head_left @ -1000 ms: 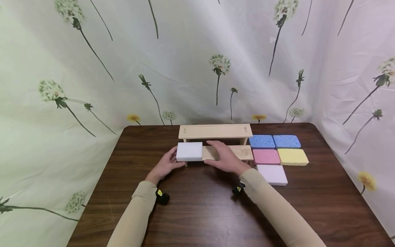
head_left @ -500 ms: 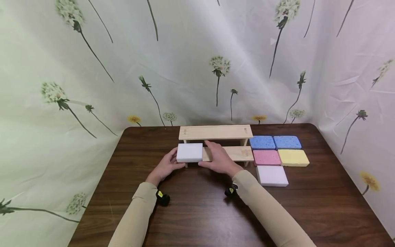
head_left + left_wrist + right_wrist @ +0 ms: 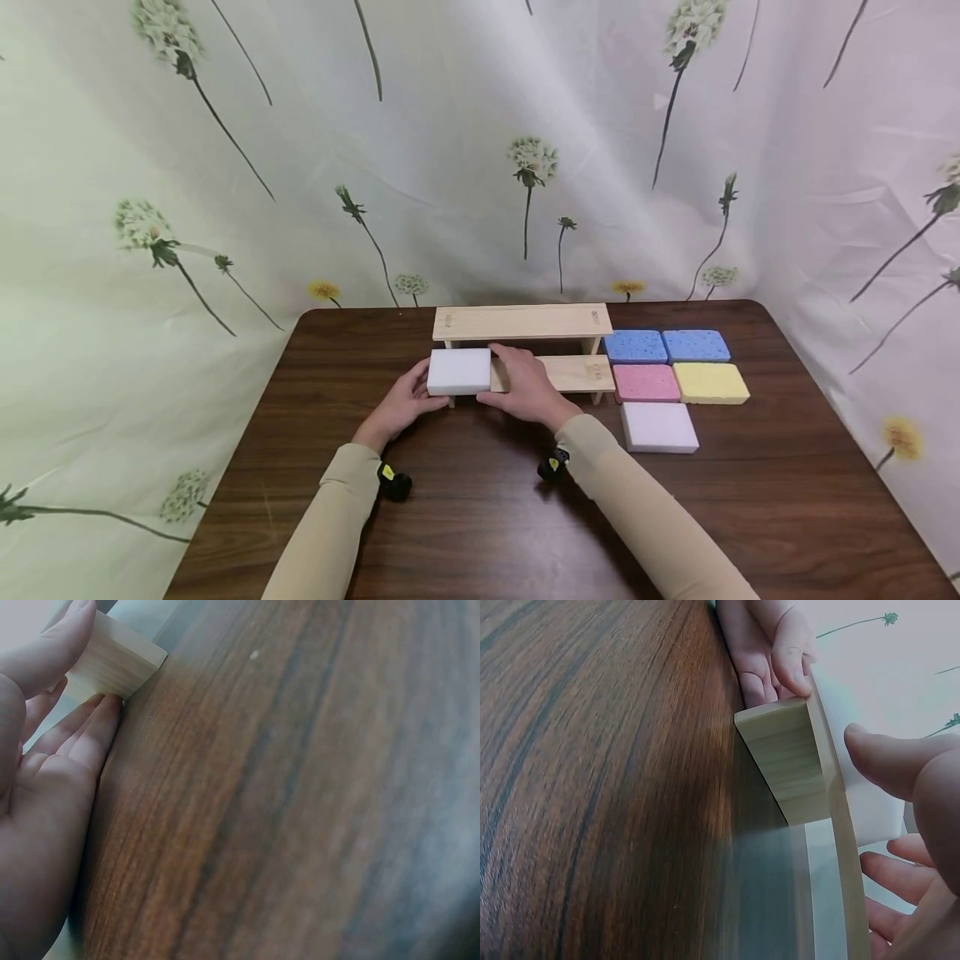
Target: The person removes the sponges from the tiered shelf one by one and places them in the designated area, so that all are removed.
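Note:
A white foam sponge (image 3: 460, 370) lies on the left end of the lower, front wooden shelf (image 3: 573, 372). My left hand (image 3: 401, 407) is at that end, its thumb on the shelf's front edge and its lower fingers against the shelf leg (image 3: 120, 664). At the sponge's right end, my right hand (image 3: 527, 387) has its thumb (image 3: 885, 761) at the front corner and its index finger at the back corner. In the right wrist view the sponge (image 3: 847, 712) stands partly behind the board's edge, and the right fingertips (image 3: 877, 864) are beside it.
Behind stands a taller wooden shelf (image 3: 522, 322). To the right lie two blue sponges (image 3: 636, 346), a pink sponge (image 3: 647, 382), a yellow sponge (image 3: 710, 382) and a second white sponge (image 3: 658, 427). Floral cloth (image 3: 465, 167) hangs behind the dark wooden table (image 3: 480, 525).
My right hand has moved left along the lower shelf to the white sponge's right end, its fingers closing in. The left hand and the sponge have kept their places.

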{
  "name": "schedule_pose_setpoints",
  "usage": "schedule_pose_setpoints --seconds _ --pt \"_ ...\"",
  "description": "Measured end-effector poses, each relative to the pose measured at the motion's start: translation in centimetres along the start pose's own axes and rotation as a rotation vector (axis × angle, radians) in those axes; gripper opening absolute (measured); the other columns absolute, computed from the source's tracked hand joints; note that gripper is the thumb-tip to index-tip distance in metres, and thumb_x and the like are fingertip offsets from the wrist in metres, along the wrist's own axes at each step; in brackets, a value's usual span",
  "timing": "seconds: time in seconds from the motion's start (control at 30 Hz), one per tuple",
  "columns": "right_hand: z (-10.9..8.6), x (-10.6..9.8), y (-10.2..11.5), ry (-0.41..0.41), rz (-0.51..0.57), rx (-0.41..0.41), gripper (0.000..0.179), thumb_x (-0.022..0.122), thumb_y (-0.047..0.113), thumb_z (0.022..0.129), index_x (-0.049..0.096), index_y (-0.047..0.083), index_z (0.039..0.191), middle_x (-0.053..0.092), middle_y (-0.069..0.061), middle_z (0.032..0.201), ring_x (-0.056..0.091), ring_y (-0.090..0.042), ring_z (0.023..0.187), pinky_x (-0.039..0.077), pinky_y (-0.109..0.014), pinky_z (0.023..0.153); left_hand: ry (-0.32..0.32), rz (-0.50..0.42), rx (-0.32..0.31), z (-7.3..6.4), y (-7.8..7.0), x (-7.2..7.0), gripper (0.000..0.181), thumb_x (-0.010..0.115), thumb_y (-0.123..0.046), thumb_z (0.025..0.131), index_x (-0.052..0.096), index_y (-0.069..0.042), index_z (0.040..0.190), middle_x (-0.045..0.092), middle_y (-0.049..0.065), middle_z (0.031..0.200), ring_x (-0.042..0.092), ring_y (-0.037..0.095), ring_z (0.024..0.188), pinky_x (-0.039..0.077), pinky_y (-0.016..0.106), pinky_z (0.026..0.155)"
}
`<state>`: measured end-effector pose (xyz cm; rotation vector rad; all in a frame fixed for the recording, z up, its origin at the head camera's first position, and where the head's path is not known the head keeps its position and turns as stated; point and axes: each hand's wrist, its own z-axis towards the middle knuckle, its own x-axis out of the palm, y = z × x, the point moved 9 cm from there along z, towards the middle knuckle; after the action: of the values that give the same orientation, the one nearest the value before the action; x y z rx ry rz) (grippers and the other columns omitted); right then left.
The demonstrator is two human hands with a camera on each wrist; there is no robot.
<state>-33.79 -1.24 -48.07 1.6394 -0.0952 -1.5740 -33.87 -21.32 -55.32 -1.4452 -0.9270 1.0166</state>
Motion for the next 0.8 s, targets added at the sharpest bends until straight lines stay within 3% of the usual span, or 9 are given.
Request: schedule_pose_setpoints --seconds 0.53,0.8 --pt "-0.4 -0.4 -0.3 -0.046 0.055 -0.005 0.081 0.086 0.039 0.087 0.05 0.004 0.151 0.06 -0.015 0.145 0.054 -0.037 0.133 0.044 -0.054 0.112 0.007 -0.001 0.025 0.0 0.1 0.2 0.091 0.076 0.012 0.09 0.025 0.0 0.164 0.039 0.029 0.16 0.045 0.036 0.145 0.05 0.02 0.106" --pt "-1.1 -1.1 -0.2 -0.048 0.093 -0.018 0.079 0.086 0.039 0.088 0.051 0.005 0.151 0.06 -0.014 0.145 0.053 -0.035 0.135 0.045 -0.053 0.113 0.017 -0.041 0.006 -0.1 0.0 0.4 0.085 0.065 0.021 0.091 0.025 0.002 0.163 0.033 0.031 0.163 0.035 0.044 0.151 0.054 0.024 0.102"
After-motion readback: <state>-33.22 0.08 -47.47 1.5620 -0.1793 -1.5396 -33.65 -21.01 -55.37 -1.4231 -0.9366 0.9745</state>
